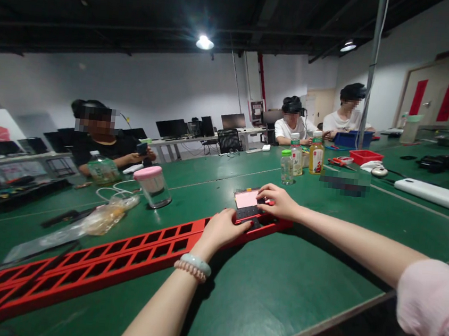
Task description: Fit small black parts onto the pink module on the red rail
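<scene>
A long red slotted rack (119, 256) with two rows of square openings runs from the lower left to mid-table. My left hand (220, 230), wearing beaded and pale bracelets, lies over its right part, fingers curled on the rack and thumb reaching over a black part (254, 224). At the far side of the rack's right end, my right hand (279, 201) has its fingers bent together in a pinch, touching a small dark piece I cannot make out. Just left of those fingertips is a flat pink-white rectangular piece (246, 198), with a dark dotted strip (247, 212) below it.
A pink-lidded jar (153, 186), plastic bag (109, 216) and white cable stand beyond the rack on the green table (360, 246). Bottles (316, 153), a red tray (365, 158) and a white power bank (434, 194) lie farther right. Several people sit across the table.
</scene>
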Motion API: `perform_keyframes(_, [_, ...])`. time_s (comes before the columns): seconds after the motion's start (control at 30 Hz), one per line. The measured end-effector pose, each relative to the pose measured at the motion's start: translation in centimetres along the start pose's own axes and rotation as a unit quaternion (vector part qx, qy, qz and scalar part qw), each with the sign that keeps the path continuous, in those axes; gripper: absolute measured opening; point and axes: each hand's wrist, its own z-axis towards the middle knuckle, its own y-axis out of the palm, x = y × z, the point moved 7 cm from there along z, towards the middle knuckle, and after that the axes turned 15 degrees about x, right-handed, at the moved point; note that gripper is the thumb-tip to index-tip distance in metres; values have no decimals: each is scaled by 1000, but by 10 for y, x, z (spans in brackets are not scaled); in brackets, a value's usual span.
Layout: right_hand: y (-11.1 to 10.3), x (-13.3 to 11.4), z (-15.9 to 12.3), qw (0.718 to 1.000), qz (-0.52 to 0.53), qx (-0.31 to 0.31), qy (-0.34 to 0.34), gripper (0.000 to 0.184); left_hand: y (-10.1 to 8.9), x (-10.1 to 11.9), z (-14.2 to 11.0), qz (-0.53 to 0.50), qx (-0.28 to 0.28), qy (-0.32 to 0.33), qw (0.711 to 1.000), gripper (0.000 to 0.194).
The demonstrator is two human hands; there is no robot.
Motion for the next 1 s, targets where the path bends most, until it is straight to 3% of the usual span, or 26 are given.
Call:
perform_keyframes(0.17, [-17,-5,-23,999,28,15,31,20,0,0,-1,7,-20,-32,999,51])
perform_keyframes(0.43, [-2,-19,-30,997,47,-67,9,23,-2,2,-1,32,-39,-71,996,50])
perform_keyframes(0.7, [4,-19,-35,995,32,-97,10,31,-8,12,-8,21,-14,-131,991,46])
perform_keyframes(1.0, [12,-18,-39,992,27,-122,15,31,-6,14,-10,25,-18,-119,992,50])
